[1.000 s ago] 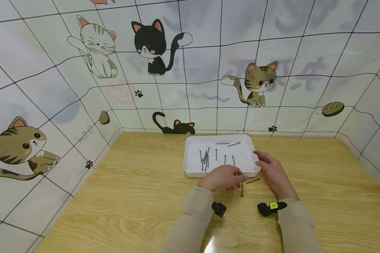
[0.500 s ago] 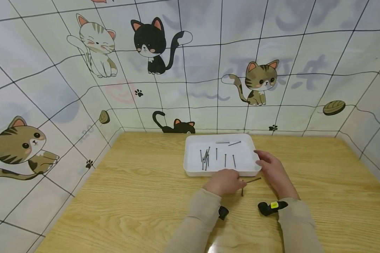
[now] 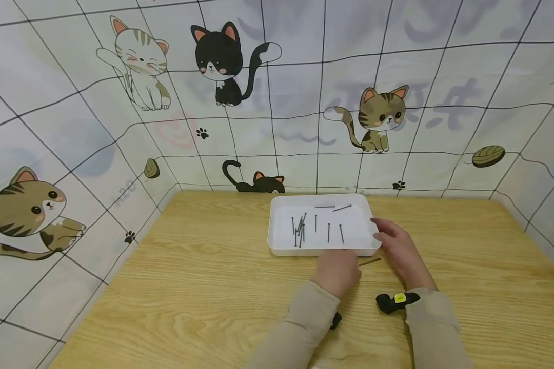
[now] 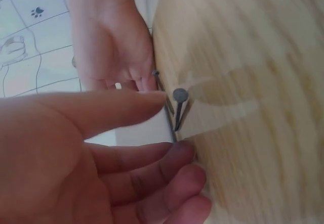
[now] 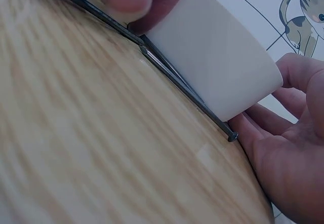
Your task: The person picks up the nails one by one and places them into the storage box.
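Observation:
My left hand (image 3: 337, 271) is low over the table just in front of a white plastic tray (image 3: 323, 252). In the left wrist view its thumb and fingers stand apart on either side of an iron nail (image 4: 179, 95), with a gap at the thumb. Another nail (image 5: 187, 91) lies slanted by the tray's front wall, and a third nail (image 5: 169, 64) lies close along that wall. At the tray's right end my right hand (image 3: 399, 251) grips the side, its thumb and index fingertip at the rim. The head view hides the left fingertips.
Several nails (image 3: 300, 230) lie inside the tray, some bunched at its left. The wooden table (image 3: 203, 287) meets a cat-patterned cloth wall (image 3: 295, 102) behind the tray. Wrist cameras (image 3: 390, 303) sit on both forearms.
My left hand has come down and moved right onto the upright-lying nail in front of the tray, covering it in the head view. The right hand stays at the tray's side.

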A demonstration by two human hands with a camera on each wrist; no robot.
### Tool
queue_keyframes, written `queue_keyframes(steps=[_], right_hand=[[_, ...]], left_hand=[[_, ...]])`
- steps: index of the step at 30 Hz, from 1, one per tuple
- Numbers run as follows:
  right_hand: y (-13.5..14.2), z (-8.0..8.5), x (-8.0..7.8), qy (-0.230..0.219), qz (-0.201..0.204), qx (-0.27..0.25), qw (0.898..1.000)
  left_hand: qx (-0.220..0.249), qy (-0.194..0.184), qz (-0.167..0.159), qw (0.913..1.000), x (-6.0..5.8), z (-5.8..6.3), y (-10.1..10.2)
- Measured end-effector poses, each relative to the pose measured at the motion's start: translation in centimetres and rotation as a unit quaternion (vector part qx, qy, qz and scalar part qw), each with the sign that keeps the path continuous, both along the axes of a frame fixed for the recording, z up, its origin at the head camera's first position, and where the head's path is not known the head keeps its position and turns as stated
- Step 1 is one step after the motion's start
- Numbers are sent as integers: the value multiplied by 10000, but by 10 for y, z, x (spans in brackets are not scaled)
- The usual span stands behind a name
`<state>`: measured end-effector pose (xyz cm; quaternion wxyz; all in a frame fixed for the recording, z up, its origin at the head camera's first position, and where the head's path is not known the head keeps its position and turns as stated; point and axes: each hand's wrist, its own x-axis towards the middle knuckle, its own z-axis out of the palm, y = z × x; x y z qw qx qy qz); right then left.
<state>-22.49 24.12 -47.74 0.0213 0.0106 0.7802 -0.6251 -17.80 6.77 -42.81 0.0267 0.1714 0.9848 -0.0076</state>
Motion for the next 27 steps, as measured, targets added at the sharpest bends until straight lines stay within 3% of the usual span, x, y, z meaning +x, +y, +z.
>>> queue_keyframes(steps=[4, 27], right_hand=[[0, -1, -2, -19, -37, -72, 10000], [-1, 1, -1, -27, 46, -347, 9994]], left_hand=[[-287, 278, 22, 9992, 3, -2, 3], [-693, 391, 82, 9968, 3, -6, 5]])
